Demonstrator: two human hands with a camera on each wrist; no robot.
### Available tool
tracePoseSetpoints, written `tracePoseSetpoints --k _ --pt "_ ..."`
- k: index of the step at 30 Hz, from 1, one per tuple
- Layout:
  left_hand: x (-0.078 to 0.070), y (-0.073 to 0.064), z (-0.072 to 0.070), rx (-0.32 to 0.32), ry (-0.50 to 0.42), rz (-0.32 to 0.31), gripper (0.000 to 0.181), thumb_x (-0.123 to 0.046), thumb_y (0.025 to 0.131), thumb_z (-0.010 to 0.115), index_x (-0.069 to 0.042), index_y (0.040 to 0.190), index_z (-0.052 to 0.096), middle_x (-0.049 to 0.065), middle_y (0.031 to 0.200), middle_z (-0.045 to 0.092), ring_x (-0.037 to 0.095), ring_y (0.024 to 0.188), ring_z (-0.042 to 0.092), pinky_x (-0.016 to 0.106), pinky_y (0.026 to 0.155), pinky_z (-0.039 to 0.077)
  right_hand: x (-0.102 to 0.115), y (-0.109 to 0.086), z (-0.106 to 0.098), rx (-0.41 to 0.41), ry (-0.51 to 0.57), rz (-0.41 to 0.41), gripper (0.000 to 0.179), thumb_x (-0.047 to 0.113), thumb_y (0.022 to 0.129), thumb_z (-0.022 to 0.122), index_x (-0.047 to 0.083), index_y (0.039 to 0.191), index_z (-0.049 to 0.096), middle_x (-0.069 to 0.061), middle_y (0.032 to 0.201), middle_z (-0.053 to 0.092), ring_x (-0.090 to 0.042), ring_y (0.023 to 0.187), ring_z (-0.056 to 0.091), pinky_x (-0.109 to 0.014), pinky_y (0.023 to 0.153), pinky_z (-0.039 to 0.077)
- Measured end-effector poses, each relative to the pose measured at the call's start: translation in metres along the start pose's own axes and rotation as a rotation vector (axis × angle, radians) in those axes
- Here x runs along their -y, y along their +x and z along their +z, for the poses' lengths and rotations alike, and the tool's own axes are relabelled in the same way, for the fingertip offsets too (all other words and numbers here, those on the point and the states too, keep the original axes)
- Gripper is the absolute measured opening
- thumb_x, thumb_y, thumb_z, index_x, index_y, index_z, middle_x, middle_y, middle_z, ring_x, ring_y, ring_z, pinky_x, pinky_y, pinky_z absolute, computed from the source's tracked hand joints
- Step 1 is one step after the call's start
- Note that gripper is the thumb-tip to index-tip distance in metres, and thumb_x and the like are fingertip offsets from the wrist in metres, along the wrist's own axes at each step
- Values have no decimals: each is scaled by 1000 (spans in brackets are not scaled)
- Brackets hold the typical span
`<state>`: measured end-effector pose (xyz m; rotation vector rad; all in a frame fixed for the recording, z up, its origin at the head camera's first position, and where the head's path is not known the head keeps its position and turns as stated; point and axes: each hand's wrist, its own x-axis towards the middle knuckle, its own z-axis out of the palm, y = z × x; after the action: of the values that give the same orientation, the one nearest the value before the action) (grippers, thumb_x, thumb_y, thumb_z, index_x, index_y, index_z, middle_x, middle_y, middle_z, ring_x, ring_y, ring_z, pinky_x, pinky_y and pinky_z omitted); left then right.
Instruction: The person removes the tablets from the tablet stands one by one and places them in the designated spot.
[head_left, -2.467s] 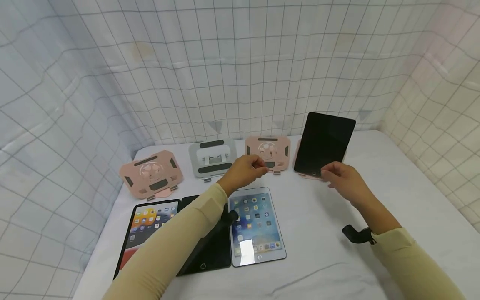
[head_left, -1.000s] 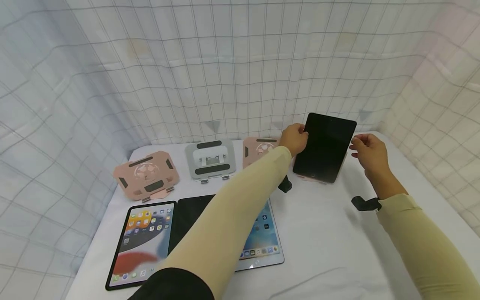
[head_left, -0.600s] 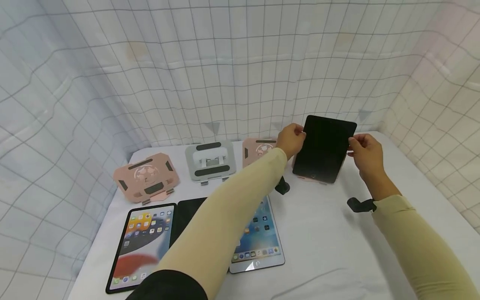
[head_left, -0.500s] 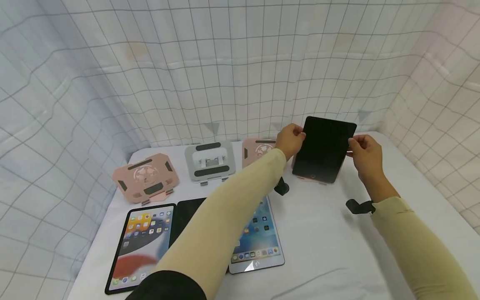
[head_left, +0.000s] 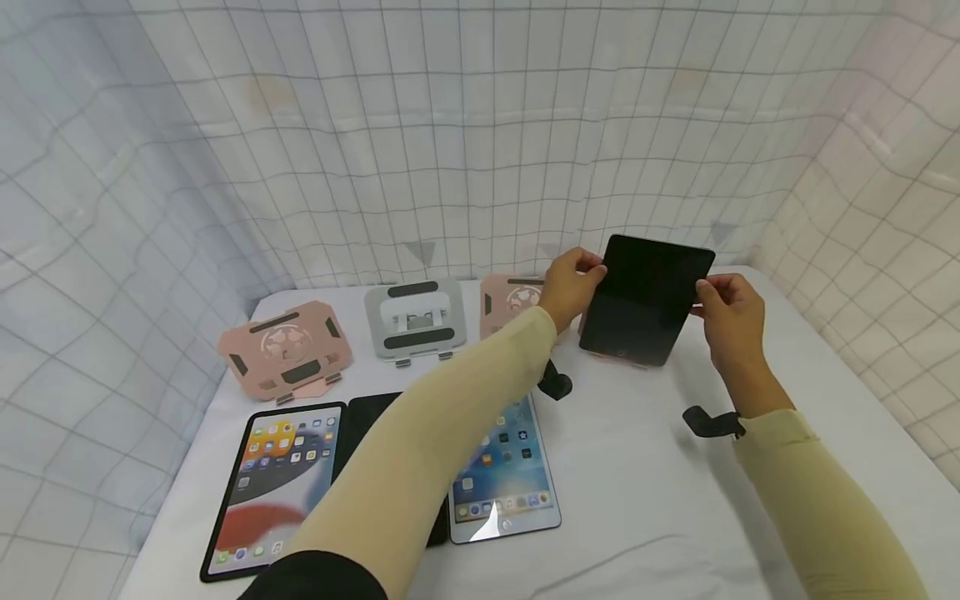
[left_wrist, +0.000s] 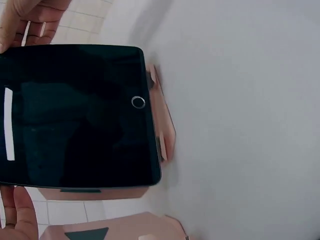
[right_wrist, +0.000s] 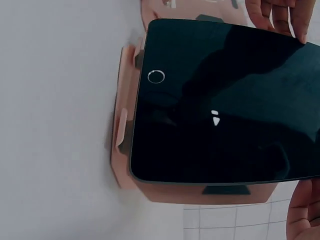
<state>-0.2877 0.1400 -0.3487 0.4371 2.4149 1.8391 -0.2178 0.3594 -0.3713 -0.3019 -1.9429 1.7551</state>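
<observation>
A black-screened tablet (head_left: 647, 300) with a round home button stands upright, tilted, at the right of the table. My left hand (head_left: 570, 290) pinches its left edge and my right hand (head_left: 731, 321) pinches the right edge, both at upper-middle height. Behind it is a pink tablet stand (right_wrist: 235, 194), mostly covered by the tablet. The stand's two lower lips (left_wrist: 162, 146) show just beyond the tablet's bottom edge in the left wrist view. Whether that edge rests on them, I cannot tell. Some fingertips are hidden behind the tablet.
Along the back stand a pink stand (head_left: 287, 350), a grey stand (head_left: 417, 318) and another pink stand (head_left: 510, 302), partly behind my left hand. A lit tablet (head_left: 273, 492), a dark tablet (head_left: 366, 412) and a white-framed tablet (head_left: 517, 462) lie in front, partly under my left arm.
My left hand has moved right and now grips the tablet's left edge. My right hand has gone from the lower corner up to the right edge. The tablet sits slightly lower.
</observation>
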Motion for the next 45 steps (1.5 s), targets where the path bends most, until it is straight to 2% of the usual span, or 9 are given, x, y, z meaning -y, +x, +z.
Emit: tracePoseSetpoints --k 4,10,18,23,28,32,38,45 --pt "-2 -7 -4 6 -69 -22 13 -23 99 64 -15 108 66 -4 105 62 12 95 58 27 84 49 4 -4 0 -13 -46 -23 22 15 100 60 -2 113 59 -4 98 57 -12 86 63 -17 73 54" --pt "0 -21 -11 19 -164 -34 12 -22 99 64 -14 107 66 -3 104 63 13 92 60 25 82 53 11 -15 1 23 -68 -27 24 19 99 61 -1 112 58 -4 99 57 -12 88 62 -16 73 54" --pt "7 -37 -17 32 -306 -96 8 -21 97 67 -15 103 66 -3 101 63 13 94 61 31 86 55 13 -29 -1 102 -3 -38 23 18 98 63 -2 109 57 -6 96 56 -14 87 61 -17 72 54" --pt "9 -52 -22 26 -325 -107 8 -21 97 67 -16 103 66 -2 101 63 16 93 59 34 87 55 14 -37 -3 156 -12 -48 19 17 99 62 1 107 58 -7 95 57 -15 88 59 -16 73 54" --pt "13 -65 -27 36 -338 -94 6 -18 97 67 -13 99 65 0 97 61 15 87 58 33 82 55 16 -46 -2 194 -29 -51 13 16 99 62 4 104 59 -7 94 56 -16 85 58 -16 71 54" --pt "17 -74 -30 33 -341 -123 5 -17 97 67 -14 99 65 0 98 61 15 86 58 30 80 55 16 -52 -1 226 -51 -52 12 16 100 61 4 103 59 -7 93 56 -15 83 58 -17 70 55" --pt "22 -87 -35 21 -320 -158 8 -18 98 65 -14 105 65 3 101 61 19 91 59 30 80 56 14 -58 1 280 -141 -56 16 18 101 58 2 104 58 -6 94 55 -14 84 58 -19 71 55" --pt "31 -99 -37 24 -325 -185 12 -15 99 63 -9 109 63 7 100 60 20 88 61 30 78 57 13 -64 2 349 -186 -34 23 19 103 56 -4 107 55 -6 93 56 -14 83 60 -22 71 56"
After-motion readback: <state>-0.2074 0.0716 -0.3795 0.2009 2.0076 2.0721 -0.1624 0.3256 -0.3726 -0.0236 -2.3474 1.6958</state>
